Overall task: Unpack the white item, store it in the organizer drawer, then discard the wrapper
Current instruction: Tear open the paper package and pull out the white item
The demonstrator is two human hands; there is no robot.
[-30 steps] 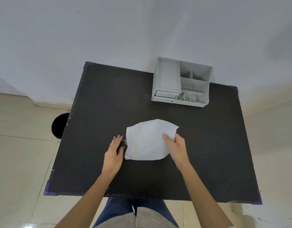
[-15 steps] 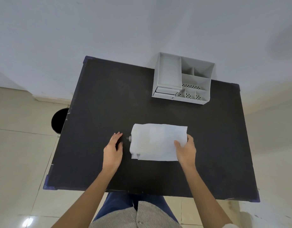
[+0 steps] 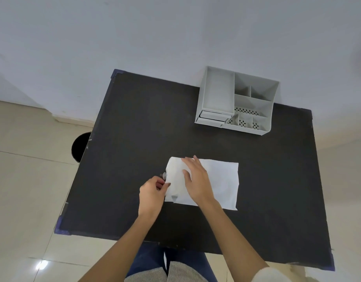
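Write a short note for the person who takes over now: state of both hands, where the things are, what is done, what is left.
Left hand: pinching the left edge of the wrapper.
Right hand: flat on the wrapper, pressing it down, holding nothing.
Wrapper: lies on the black table, near the front. The white item is not clearly visible; seemingly inside.
Organizer: back right of the table, drawers closed.
Dark bin: on the floor, left of the table.
Done: nothing finished, unwrapping under way.
Left: take item out, open drawer, store it, discard wrapper.
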